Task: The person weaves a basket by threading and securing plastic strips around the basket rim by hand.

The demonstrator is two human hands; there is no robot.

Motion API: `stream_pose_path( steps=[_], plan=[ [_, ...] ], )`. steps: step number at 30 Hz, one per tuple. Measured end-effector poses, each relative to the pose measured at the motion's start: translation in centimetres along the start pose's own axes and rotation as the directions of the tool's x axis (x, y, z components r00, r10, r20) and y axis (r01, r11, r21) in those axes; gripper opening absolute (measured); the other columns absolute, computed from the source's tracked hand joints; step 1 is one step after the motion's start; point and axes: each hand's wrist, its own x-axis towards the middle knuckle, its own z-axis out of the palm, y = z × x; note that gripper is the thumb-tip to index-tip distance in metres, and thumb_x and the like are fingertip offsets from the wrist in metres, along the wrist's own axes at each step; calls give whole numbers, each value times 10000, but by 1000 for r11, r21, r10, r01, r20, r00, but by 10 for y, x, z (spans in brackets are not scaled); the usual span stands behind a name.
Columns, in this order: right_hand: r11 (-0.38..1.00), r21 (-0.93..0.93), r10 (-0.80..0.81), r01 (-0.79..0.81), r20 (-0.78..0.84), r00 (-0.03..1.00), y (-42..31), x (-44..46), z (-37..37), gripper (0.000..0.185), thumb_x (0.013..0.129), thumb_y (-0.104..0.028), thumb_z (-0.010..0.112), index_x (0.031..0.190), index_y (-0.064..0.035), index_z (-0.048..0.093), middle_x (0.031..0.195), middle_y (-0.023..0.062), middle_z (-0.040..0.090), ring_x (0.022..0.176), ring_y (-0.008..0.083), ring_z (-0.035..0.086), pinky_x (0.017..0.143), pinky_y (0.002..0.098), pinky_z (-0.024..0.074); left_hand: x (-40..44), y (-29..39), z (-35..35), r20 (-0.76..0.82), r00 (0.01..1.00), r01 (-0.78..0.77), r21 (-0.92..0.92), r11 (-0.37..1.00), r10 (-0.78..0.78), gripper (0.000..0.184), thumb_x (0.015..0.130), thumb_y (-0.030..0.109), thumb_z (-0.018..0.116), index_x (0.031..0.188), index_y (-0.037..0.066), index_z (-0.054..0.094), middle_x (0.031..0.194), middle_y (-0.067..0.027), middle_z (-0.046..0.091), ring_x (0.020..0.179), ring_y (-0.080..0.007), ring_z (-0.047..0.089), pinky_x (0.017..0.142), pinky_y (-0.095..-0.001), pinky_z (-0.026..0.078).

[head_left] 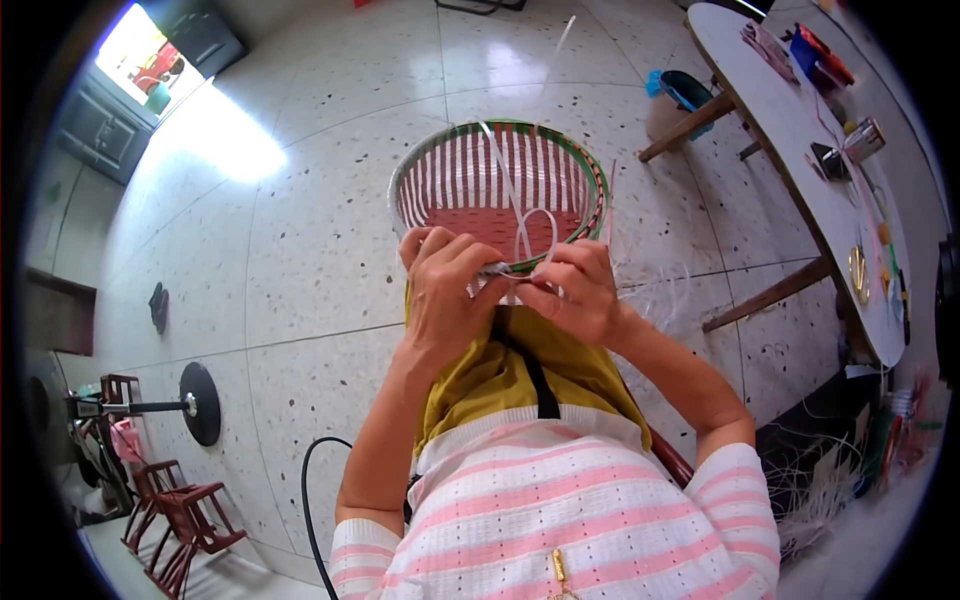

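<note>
A woven plastic basket (480,180) with white uprights, a red base and a partly green rim rests against my lap, its opening facing up and away. My left hand (445,285) is closed on the near rim, fingers over the edge and thumb toward the middle. Just to the right, my right hand (575,292) pinches a white plastic strip (550,228) at the rim. The strip loops up above the rim between my hands. Another long pale strip (503,165) crosses the basket's opening. My fingertips hide the exact spot where strip and rim meet.
A long table (790,130) at the right carries scissors (858,272), a metal can (862,140) and other items. Beneath it stands a bin (680,105) with a blue liner. Loose strips (810,490) lie lower right. Small brown chairs (185,510) and a round black stand base (201,404) are left.
</note>
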Motion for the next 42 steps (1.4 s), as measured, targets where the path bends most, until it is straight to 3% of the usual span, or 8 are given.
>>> stream_pose_path(
  steps=[7, 10, 12, 15, 19, 24, 36, 42],
  plan=[
    [972, 148, 180, -182, 26, 983, -20, 16, -17, 145, 779, -71, 718, 899, -54, 639, 974, 59, 636, 960, 259, 614, 846, 379, 456, 2, -4, -6, 36, 998, -43, -3, 999, 43, 225, 747, 229, 773, 892, 86, 677, 823, -15, 634, 851, -234, 561, 916, -405, 346],
    [694, 636, 311, -338, 159, 937, -41, 25, -39, 109, 882, 34, 636, 949, -24, 574, 962, 113, 635, 950, 255, 613, 832, 371, 467, 0, -9, -8, 50, 996, -73, -94, 993, 78, 217, 798, 262, 743, 907, 82, 693, 823, -16, 649, 838, -229, 562, 908, -397, 343],
    [-13, 936, 541, -352, 303, 785, -58, 25, -50, 98, 937, 83, 544, 991, 4, 523, 947, 163, 627, 879, 215, 608, 758, 325, 480, -2, -9, -6, 22, 999, -46, -102, 994, 48, 175, 827, 241, 725, 889, 79, 708, 808, -15, 662, 815, -220, 564, 905, -386, 344],
    [-173, 911, 569, -375, 403, 717, -63, 33, -79, 45, 965, 62, 533, 986, 27, 513, 891, 146, 618, 761, 139, 579, 646, 257, 462, -2, -3, -4, -26, 999, -23, -110, 994, 20, 134, 834, 216, 725, 845, 84, 711, 783, -12, 664, 796, -212, 565, 903, -381, 345],
    [-5, 832, 674, -554, 412, 613, -58, 69, -106, 55, 972, 21, 560, 1000, 47, 521, 796, 95, 613, 635, 77, 530, 544, 201, 405, -4, 4, -5, -14, 1000, -9, -95, 995, 8, 103, 829, 196, 728, 839, 95, 715, 783, -5, 662, 798, -204, 564, 908, -376, 346],
    [207, 813, 638, -545, 310, 705, -9, 115, -82, 85, 981, -29, 563, 975, 55, 565, 752, 74, 627, 575, 62, 523, 493, 194, 391, -7, 8, -3, -38, 999, -19, -63, 998, 17, 120, 780, 205, 764, 852, 126, 710, 758, 16, 640, 787, -202, 551, 920, -382, 343],
    [6, 754, 605, -657, 520, 602, 63, 134, 19, 162, 922, -13, 639, 1047, 89, 627, 784, 154, 691, 604, 171, 685, 517, 291, 585, -19, 10, 8, -117, 993, -25, 8, 1000, 25, 225, 684, 238, 830, 803, 138, 667, 751, 15, 605, 793, -211, 527, 901, -405, 334],
    [-145, 725, 545, -673, 627, 557, 55, 100, 14, 144, 935, -2, 606, 1018, 100, 664, 898, 159, 704, 802, 192, 712, 751, 261, 595, -20, 12, 8, -165, 985, -46, 21, 999, 49, 255, 666, 299, 848, 749, 131, 674, 692, 12, 594, 718, -198, 503, 823, -363, 336]
  ],
)
